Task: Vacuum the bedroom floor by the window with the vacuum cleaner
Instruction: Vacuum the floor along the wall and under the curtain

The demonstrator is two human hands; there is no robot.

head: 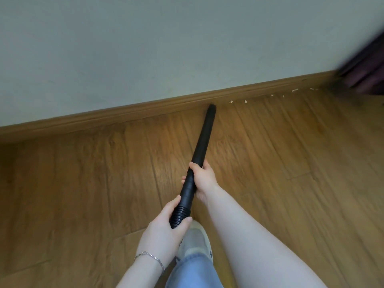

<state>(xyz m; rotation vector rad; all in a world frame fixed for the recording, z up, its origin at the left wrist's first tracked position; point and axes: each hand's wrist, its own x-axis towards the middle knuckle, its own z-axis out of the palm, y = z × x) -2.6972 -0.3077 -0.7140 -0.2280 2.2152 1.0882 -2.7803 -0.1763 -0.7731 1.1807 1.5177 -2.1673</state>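
As the step stands: edge cleaning along the skirting board (124, 114) is judged to be in hand. The open end of the vacuum tube (204, 132) is set at the foot of the skirting, just above the middle of the frame.
Next move: a pass toward the upper right of the frame is called for, since pale scraps (245, 101) are strewn along the skirting there, the nearest just beside the tube end. The mouth would need to be kept low to the floor (83, 173) and run close along the board.
Vacuum tube: a plain, matt black, straight pipe is seen, with no brush head fitted. It slants from the lower middle of the frame up to the skirting, and its near end is joined to a ribbed hose.
Left grip (164, 227): closed round the ribbed hose joint, low in the middle of the frame, with the thumb laid along its side. A thin bracelet (149, 256) is worn at the wrist.
Right grip (202, 179): wrapped round the tube a little further up, with the fingers curled about it.
Vacuum body: not in view.
Upper right corner: a dark shape (365, 65) is blurred and cannot be identified.
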